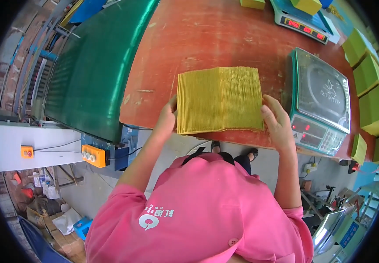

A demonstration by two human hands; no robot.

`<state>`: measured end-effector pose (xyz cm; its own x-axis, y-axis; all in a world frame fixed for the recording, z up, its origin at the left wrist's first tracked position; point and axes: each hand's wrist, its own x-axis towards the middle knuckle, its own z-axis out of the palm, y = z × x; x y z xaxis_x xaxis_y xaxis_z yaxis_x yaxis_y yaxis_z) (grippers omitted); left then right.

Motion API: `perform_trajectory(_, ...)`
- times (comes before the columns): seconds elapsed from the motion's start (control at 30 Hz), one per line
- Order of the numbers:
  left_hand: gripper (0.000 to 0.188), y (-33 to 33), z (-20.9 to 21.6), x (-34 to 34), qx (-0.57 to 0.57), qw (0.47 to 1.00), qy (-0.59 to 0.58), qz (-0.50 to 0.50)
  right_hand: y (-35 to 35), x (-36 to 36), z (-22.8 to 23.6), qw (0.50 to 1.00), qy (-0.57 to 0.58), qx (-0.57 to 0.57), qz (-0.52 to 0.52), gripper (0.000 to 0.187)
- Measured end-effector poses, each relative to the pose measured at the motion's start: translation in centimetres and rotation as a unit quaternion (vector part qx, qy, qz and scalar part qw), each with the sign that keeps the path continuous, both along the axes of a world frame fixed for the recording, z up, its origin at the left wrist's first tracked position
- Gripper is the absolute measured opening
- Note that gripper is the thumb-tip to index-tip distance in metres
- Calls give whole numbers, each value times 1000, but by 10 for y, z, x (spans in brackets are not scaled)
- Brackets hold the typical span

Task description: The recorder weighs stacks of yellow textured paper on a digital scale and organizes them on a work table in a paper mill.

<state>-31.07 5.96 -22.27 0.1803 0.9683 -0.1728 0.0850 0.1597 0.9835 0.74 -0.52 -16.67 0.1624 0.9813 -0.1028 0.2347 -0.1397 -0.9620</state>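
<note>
A thick block of yellow paper (220, 100), its face ribbed with the edges of many thin layers, is at the front edge of the reddish-brown table. My left hand (167, 117) presses against its left end, the fingertips partly hidden behind it. At the opposite end, my right hand (278, 122) has its thumb and curled fingers against the block's side. Between them the two hands grip the block. Just to the right of my right hand stands a green-and-white digital scale (323, 90) under a clear cover, its red digits lit.
A green conveyor belt (97, 65) runs along the table's left side, with an orange button box (93, 156) at its near end. A second scale (303, 27) bearing a yellow block is at the far right. Several yellow blocks (369, 76) are stacked along the right edge.
</note>
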Motion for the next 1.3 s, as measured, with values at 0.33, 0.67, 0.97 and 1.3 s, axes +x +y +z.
perform_trajectory(0.33,41,-6,19,13,-185,971,-130,73,15,9,-45,984,180,-18,5,51)
perform_trajectory(0.67,49,-1,66,23,-29,991,-127,-20,9,-31,-36,928,366,-69,10,66)
perform_trajectory(0.97,49,12,111,14,-103,985,-136,12,23,-60,-90,746,658,-66,80,57)
perform_trajectory(1.3,46,21,99,59,-181,973,-140,-11,41,-36,-77,988,136,41,-56,39)
